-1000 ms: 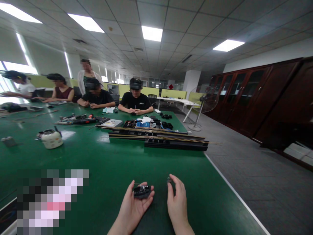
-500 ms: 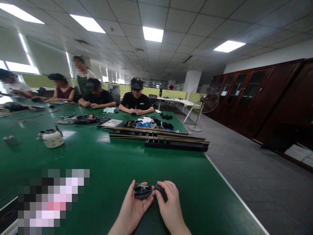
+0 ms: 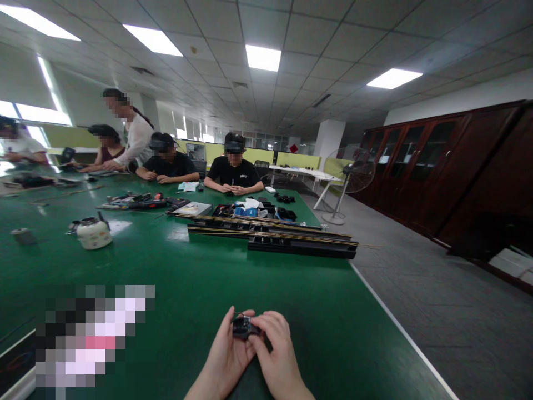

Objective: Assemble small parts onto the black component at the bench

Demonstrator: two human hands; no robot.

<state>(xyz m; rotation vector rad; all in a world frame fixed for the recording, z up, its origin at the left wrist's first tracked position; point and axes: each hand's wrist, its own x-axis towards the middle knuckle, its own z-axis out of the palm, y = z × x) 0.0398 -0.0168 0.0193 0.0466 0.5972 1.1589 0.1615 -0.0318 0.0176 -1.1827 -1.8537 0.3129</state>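
At the bottom centre of the frame, the left hand (image 3: 234,350) and the right hand (image 3: 272,347) are both bare, with slender fingers (image 3: 275,321); the wrists (image 3: 220,371) and visible forearms (image 3: 296,389) are uncovered too.

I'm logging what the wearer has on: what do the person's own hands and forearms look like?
The left hand and right hand are both bare, without gloves. No sleeve, watch, bracelet or cable shows on either forearm up to the picture's lower edge. Rings or nail polish are too small to tell.
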